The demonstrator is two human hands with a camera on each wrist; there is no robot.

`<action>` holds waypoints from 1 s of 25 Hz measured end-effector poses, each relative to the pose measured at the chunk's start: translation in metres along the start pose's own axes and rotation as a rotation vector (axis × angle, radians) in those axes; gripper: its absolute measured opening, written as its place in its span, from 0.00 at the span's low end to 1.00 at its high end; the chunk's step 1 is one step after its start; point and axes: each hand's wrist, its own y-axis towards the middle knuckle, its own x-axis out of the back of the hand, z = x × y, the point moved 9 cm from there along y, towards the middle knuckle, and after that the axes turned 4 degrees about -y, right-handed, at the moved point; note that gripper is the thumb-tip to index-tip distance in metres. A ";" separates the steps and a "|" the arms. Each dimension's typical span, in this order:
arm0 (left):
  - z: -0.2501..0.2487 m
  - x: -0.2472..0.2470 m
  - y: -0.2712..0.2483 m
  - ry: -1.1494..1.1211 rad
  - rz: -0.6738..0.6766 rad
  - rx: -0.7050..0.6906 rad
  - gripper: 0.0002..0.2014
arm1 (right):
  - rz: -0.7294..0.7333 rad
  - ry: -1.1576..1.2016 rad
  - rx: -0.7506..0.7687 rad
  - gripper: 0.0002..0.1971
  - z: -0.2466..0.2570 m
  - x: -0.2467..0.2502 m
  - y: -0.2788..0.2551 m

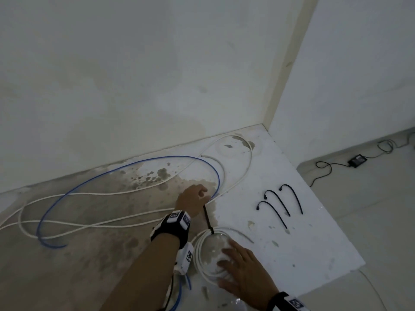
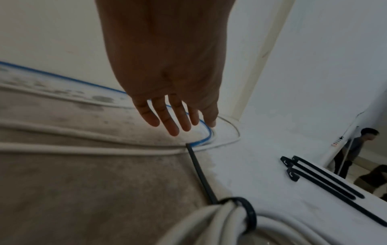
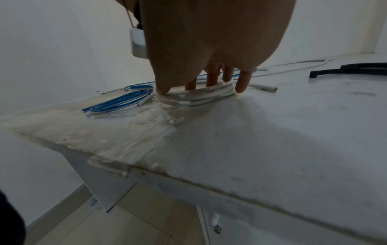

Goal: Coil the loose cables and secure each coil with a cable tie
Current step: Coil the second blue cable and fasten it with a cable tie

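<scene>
Right hand pins the tied white coil at the near table edge

Head view: left hand reaches past the cable tie tail toward the loose blue cable; spare ties lie to the right. Left wrist view: fingers straight and spread, gripping nothing — the tie loop already circles the coil. Right wrist view: straight fingertips press down on the turns. Judgement: keep that pressure even so the coil stays flat — gather the blue cable in equal loops
</scene>
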 end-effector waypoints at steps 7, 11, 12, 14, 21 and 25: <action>-0.003 -0.021 0.019 0.129 -0.179 -0.001 0.07 | 0.000 -0.025 0.085 0.24 -0.002 -0.009 0.001; -0.018 0.022 0.005 -0.159 -0.261 -0.086 0.04 | -0.017 -0.053 0.125 0.23 -0.001 -0.011 0.003; -0.024 0.035 -0.002 -0.220 -0.273 -0.119 0.04 | -0.038 -0.040 0.136 0.22 -0.001 -0.009 0.003; -0.036 0.067 -0.019 -0.320 -0.325 -0.179 0.05 | -0.083 -0.003 0.161 0.19 0.000 -0.002 0.004; -0.052 0.143 -0.070 -0.914 -0.403 -0.141 0.14 | -0.212 0.179 0.064 0.17 -0.001 0.059 0.037; -0.087 0.166 -0.102 -1.079 -0.296 -0.138 0.13 | -0.389 0.518 -0.078 0.19 0.012 0.149 0.083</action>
